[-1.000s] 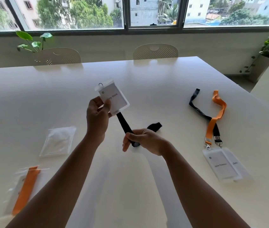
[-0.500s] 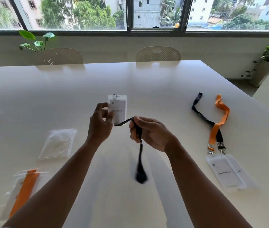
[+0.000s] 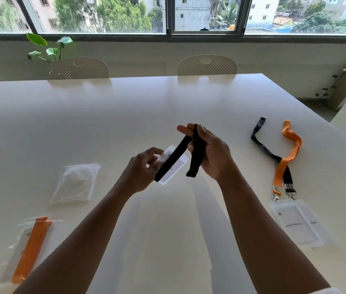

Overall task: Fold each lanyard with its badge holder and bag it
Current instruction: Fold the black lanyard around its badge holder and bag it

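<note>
At the centre of the frame we see the left hand pinching the clear badge holder by its upper left end, thumb and fingers curled on it, which keeps the card steady and flat as a base to fold against. The black lanyard runs from the holder's lower end diagonally across its face and up to the right hand, where it loops over the extended fingers and drops back down, its free end hanging just right of the holder. The right hand's fingers look mostly straight, with the strap draped over them and the thumb seemingly pressing it from the side; the view is soft there, so we cannot say firmly whether it pinches or merely carries the strap. We judge this hold serves to double the strap to about the holder's length, so the bundle will fit a bag. A flat clear bag lies on the tabletop at centre left, near the left hand, presumably waiting for this set. In the lower left, an orange lanyard already bagged lies out of the way as finished work. At right, a second black lanyard and an orange lanyard lie crossed and unfolded, their badge holders overlapping below them, so we take these as still to be done.
</note>
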`<control>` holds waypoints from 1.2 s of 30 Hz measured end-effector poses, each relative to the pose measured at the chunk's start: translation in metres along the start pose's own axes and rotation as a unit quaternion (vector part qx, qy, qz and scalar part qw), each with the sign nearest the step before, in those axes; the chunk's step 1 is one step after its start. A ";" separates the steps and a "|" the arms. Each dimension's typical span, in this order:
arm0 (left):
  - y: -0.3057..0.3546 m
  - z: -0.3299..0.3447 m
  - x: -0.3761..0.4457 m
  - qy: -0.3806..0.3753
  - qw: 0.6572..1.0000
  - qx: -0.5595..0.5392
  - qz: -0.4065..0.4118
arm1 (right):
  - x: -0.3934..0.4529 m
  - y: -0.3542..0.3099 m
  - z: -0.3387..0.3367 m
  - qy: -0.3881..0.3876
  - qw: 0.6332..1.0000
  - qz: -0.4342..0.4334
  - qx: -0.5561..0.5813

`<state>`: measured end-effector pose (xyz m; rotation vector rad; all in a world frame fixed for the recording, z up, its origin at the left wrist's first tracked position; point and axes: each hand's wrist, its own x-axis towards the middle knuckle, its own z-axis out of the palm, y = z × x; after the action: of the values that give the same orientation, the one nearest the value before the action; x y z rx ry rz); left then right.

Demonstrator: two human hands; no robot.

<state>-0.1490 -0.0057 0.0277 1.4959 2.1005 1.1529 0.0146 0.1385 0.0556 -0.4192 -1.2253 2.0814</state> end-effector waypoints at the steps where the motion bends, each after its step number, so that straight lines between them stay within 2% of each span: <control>1: 0.000 -0.002 -0.001 -0.015 1.000 -0.009 -0.002 | 0.001 0.001 -0.002 0.009 1.000 0.004 -0.007; 4: 0.000 -0.008 -0.002 -0.065 0.997 -0.043 -0.015 | 0.003 0.007 -0.006 0.031 0.999 0.022 -0.019; 8: 0.004 -0.016 -0.007 -0.123 0.980 -0.155 -0.025 | 0.001 0.020 -0.010 0.057 0.996 0.067 -0.025; 13: 0.006 -0.015 -0.011 -0.145 0.959 -0.243 -0.018 | -0.005 0.041 -0.008 0.079 0.988 0.124 -0.044; 16: 0.012 -0.013 -0.011 -0.115 0.954 -0.277 -0.013 | -0.008 0.050 -0.005 0.086 0.987 0.130 -0.049; 21: 0.023 -0.012 -0.004 -0.039 0.958 -0.283 -0.022 | -0.019 0.052 0.002 0.015 0.992 0.127 0.001; 27: 0.026 -0.007 0.003 0.007 0.925 -0.373 -0.074 | -0.027 0.052 0.005 -0.053 0.987 0.140 0.061; 31: 0.030 -0.006 0.006 0.043 0.909 -0.404 -0.095 | -0.031 0.055 0.002 -0.068 0.989 0.128 -0.013; 36: 0.032 -0.003 0.011 0.099 0.921 -0.364 -0.098 | -0.034 0.053 0.006 -0.041 0.983 0.099 -0.152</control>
<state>-0.1351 0.0070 0.0562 0.8267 1.5805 1.7888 0.0154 0.0935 0.0110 -0.6216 -1.6173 2.0959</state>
